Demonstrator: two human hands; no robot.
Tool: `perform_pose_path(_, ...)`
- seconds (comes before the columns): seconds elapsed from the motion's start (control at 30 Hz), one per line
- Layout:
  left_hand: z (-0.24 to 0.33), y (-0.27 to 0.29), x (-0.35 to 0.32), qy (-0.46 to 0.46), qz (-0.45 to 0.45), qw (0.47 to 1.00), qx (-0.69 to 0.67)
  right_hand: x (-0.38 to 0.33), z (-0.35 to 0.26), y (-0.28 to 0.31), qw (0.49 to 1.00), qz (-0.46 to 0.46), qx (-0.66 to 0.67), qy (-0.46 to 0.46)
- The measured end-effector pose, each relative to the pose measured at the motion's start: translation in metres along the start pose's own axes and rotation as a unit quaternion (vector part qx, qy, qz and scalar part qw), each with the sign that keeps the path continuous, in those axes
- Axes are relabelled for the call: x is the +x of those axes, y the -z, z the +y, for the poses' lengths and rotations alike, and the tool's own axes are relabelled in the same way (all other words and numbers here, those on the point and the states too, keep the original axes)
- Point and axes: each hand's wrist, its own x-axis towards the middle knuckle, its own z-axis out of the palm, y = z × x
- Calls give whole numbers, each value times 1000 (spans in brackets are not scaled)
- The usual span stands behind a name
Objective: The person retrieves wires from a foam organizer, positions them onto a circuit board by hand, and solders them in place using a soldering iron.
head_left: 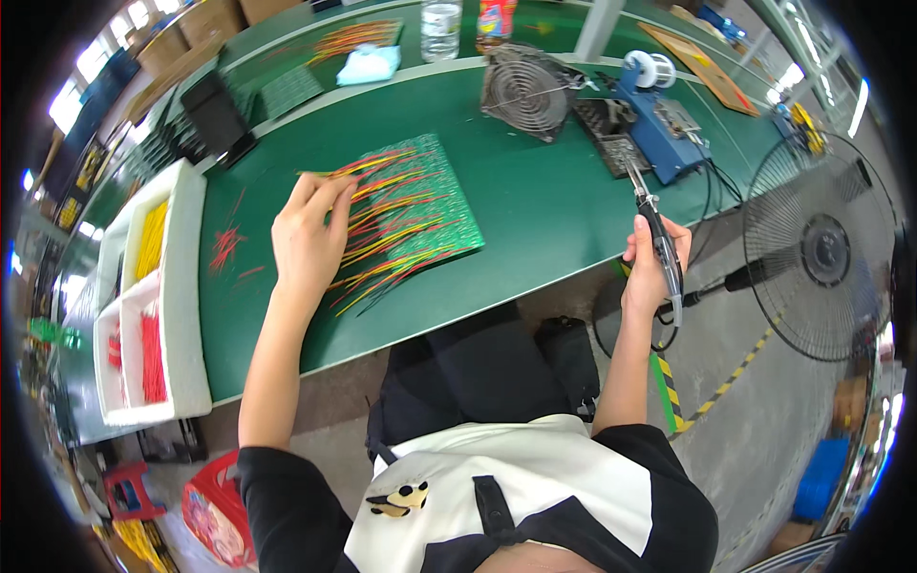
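A green circuit board panel (449, 196) lies on the green workbench (535, 215), with rows of red, yellow and some dark wires (392, 229) sticking out toward its left. Over the upper left ends of these wires is my left hand (310, 234), thumb and fingers pinched together on a wire. My right hand (654, 272) grips a soldering iron (661, 239) near the bench's front edge. The iron's tip points up and away, close to a small metal tray (621, 153) beside a blue soldering machine (659, 134).
A white foam box (196, 306) of yellow and red wires stands at the left, near loose red pieces (224, 246). Farther back are a small square fan (527, 94), a bottle (440, 33) and a blue-white cloth (369, 65). A large floor fan (823, 250) stands at right.
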Motion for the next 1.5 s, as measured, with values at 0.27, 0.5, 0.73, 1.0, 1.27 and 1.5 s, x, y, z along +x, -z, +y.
perform_pose_path(0.27,37,1,-37,2,-125,987,-100,-34,-10,-43,988,-105,76,-81)
perform_pose_path(0.5,31,-7,-49,6,-144,983,-117,-20,3,-70,985,-124,66,-101)
perform_pose_path(0.73,36,-20,-49,-186,-122,974,36,-19,9,-65,990,-87,68,-86)
perform_pose_path(1.0,15,-27,-19,-251,-94,963,37,-21,9,-63,991,-73,77,-84)
perform_pose_path(1.27,4,-23,-26,-115,-66,991,31,-22,9,-65,994,-67,52,-63)
perform_pose_path(1.5,2,-33,-26,-41,-76,991,-99,-34,1,-67,988,-90,62,-108)
